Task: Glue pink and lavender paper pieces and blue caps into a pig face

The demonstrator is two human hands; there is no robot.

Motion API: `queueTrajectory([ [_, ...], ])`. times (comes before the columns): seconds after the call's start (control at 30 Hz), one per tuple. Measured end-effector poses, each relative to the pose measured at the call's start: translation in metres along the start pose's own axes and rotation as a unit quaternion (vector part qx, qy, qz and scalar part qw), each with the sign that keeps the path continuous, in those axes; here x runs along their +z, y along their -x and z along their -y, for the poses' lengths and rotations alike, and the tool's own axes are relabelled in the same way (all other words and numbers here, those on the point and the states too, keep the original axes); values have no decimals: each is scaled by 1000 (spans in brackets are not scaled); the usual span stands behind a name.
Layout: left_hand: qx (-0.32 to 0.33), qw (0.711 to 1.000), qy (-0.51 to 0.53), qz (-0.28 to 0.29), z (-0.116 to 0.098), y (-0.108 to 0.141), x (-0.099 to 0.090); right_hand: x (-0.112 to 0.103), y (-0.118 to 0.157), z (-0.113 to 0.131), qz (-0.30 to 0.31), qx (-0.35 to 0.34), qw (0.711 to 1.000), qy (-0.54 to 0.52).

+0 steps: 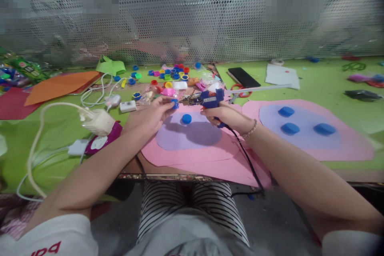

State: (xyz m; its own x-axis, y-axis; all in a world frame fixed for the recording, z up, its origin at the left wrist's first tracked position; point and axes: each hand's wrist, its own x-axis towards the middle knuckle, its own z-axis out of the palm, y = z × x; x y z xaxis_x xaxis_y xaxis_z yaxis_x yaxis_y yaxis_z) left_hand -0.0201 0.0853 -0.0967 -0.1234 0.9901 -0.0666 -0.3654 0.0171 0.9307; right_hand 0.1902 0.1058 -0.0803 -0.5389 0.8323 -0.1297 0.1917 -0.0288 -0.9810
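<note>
My right hand [220, 115] is wrapped round the handle of a blue hot glue gun [211, 99], whose nozzle points left. A translucent glue stick [261, 88] sticks out of its back end. Between the fingertips of my left hand [160, 112] is a blue bottle cap [174, 104], close to the nozzle. Below both hands lies a purple paper oval [189, 138] on a pink paper sheet [168, 157]. One blue cap [186, 119] sits on that oval. To the right, a similar pink sheet [357, 144] carries a purple shape [304, 118] with three blue caps [290, 129].
Many coloured bottle caps [168, 76] are scattered at the back. A black phone [243, 77] and red-handled scissors [241, 91] lie right of them. A power strip [103, 138] with plugs and cables stands at left. The gun's black cord [247, 156] hangs over the front edge.
</note>
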Motion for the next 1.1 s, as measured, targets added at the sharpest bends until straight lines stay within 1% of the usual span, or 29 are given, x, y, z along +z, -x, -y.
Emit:
queueTrajectory([
  [0.23,-4,1000,7,-4,-1,0,1,-1,-1,-2,4,-1,1000,-5],
  [0.43,-5,1000,13,-10,-1,-1,0,0,-1,-1,9,17,1000,-8],
  [0.67,-6,1000,11,-21,-3,1,2,0,0,-1,4,15,1000,10],
  [0.8,-5,1000,16,-16,-2,1,1,0,0,-1,-2,12,1000,19],
  [1.1,-9,999,30,-20,-3,1,1,-4,-1,-5,6,1,998,66],
])
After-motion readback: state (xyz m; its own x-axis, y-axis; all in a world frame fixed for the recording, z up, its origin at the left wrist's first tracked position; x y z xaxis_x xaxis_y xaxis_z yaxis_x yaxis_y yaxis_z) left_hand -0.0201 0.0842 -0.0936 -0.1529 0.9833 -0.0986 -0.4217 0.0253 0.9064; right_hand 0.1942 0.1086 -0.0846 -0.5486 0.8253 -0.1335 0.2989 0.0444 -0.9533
